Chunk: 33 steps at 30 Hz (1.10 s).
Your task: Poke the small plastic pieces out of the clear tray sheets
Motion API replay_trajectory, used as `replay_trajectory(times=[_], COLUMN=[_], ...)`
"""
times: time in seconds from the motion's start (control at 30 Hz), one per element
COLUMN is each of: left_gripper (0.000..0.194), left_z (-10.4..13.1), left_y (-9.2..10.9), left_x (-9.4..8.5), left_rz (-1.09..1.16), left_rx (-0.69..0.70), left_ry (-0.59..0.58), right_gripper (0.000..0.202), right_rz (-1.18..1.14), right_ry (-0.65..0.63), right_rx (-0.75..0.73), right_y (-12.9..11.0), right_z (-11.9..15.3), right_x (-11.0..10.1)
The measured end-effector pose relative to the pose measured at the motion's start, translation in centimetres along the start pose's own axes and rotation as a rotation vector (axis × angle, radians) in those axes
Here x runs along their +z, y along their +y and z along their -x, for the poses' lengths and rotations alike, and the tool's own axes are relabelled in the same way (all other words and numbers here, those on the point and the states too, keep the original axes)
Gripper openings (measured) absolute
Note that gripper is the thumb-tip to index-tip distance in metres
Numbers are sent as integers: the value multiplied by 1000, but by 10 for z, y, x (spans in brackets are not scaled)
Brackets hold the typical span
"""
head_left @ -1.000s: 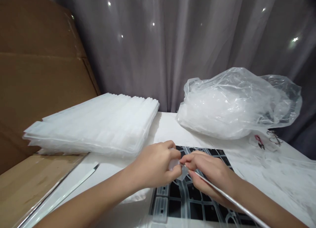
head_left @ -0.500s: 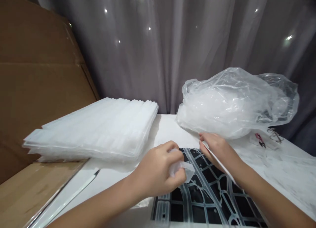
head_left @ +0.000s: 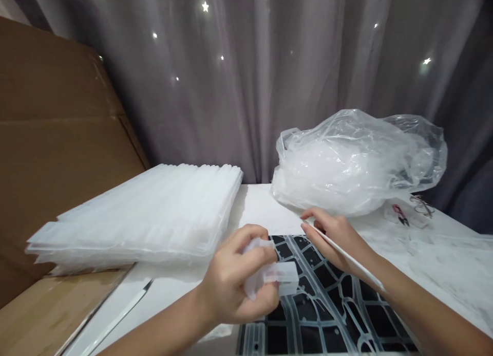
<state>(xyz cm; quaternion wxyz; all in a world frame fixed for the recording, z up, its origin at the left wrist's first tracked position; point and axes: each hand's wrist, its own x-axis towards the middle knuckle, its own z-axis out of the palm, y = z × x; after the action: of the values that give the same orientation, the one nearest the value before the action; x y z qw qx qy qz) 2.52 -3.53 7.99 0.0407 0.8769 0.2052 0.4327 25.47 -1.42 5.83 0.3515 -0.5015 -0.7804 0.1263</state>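
Note:
My left hand (head_left: 241, 274) curls its fingers around some small translucent plastic pieces (head_left: 283, 278). One boxy piece juts out past the fingertips to the right. In my right hand (head_left: 339, 238) is a thin white stick-like tool (head_left: 346, 256), pinched near its far end and lying back along the wrist. Its tip is hard to make out. Below both hands lies a black panel (head_left: 306, 338) covered with a web of clear, curved plastic strips. My forearms hide its right edge.
To the left lies a stack of frosted plastic sheets (head_left: 154, 212), with a slim pointed knife (head_left: 119, 317) in front. A cardboard box (head_left: 57, 166) stands far left. At the back right sit a clear bag of white material (head_left: 346, 166) and small red-handled cutters (head_left: 400, 214). A grey curtain (head_left: 246, 89) hangs behind.
My left hand has turned and loosened slightly, bringing the boxy plastic piece into clearer sight. Both hands sit a little further left in view, and the view itself has shifted slightly.

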Motion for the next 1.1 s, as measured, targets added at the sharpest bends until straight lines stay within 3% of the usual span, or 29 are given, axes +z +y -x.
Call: replay_trajectory(times=[0.07,0.13,0.23,0.37,0.47,0.6,0.73,0.8,0.9,0.97,1.0,1.07,1.1], left_gripper=[20,21,30,65,81,90,80,72,63,57,55,51,49], left_z=[-1,0,8,27,35,31,29,31,35,36,37,40,43], left_y=[0,-2,-7,-15,-17,-21,-32,-39,-51,-62,-68,-81,-87], left_x=[-2,-1,13,46,60,59,58,57,53,52,53,56,58], left_rz=[-35,-122,-238,-154,-177,-209,-29,54,105,79,43,-60,-123], left_rx=[39,99,192,261,217,118,16,-43,-151,-242,-286,-365,-380], left_ry=[43,67,11,39,45,30,-30,1,108,137,110,-7,-82], right_gripper=[27,37,49,40,34,32,30,33,32,24,22,25,23], right_rz=[-239,-657,-1314,-1739,-1859,-1736,-1610,-1537,-1305,-997,-812,-364,-113], right_ry=[-28,-75,-111,56,115,88,147,162,267,443,590,946,1047], right_rx=[6,44,140,285,208,19,84,108,64,16,-42,-139,-103], right_y=[-5,-16,-39,-61,-65,-64,-53,-44,-29,-19,-14,-3,4], right_z=[3,10,26,41,38,25,18,14,-6,-33,-51,-91,-112], right_x=[5,20,53,83,81,71,81,82,46,-9,-42,-109,-138])
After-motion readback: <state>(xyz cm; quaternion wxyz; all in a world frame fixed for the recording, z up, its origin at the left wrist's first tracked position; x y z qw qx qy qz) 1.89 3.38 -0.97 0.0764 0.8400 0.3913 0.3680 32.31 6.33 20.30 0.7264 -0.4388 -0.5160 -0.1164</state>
